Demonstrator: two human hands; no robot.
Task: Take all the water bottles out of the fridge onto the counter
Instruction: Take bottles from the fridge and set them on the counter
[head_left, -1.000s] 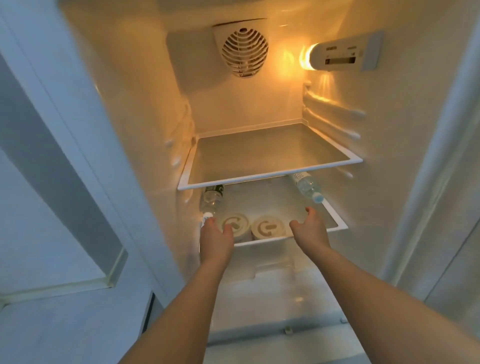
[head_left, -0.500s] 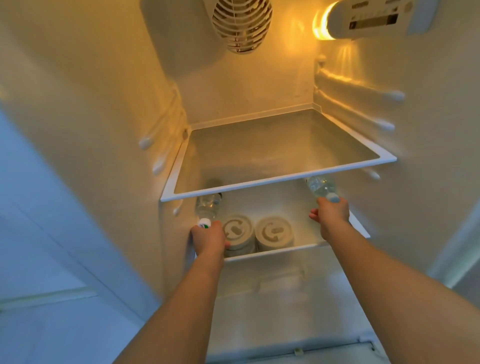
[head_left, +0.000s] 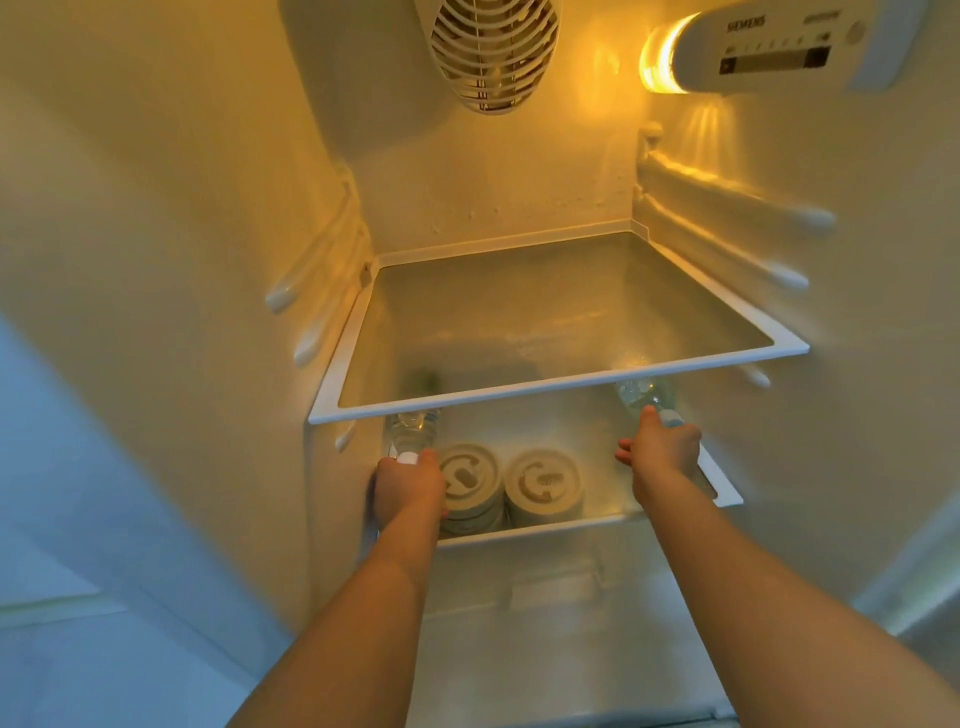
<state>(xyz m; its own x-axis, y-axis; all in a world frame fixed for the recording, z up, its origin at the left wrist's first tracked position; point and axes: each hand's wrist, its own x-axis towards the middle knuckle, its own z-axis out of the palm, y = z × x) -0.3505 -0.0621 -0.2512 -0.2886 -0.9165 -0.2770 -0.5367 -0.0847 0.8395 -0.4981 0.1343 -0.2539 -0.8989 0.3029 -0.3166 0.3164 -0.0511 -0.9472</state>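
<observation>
Both arms reaching deeper than before onto lower shelf (head_left: 571, 522), left hand (head_left: 408, 488) gripping left bottle (head_left: 410, 441) neck, right hand (head_left: 660, 449) closing around right bottle (head_left: 644, 395).

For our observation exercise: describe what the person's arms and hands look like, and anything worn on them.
Both forearms are bare, with no sleeve in view. The left hand and right hand wear no gloves; no watch, bracelet or ring shows on the sides facing the camera. The picture is too soft to tell finer marks.
</observation>
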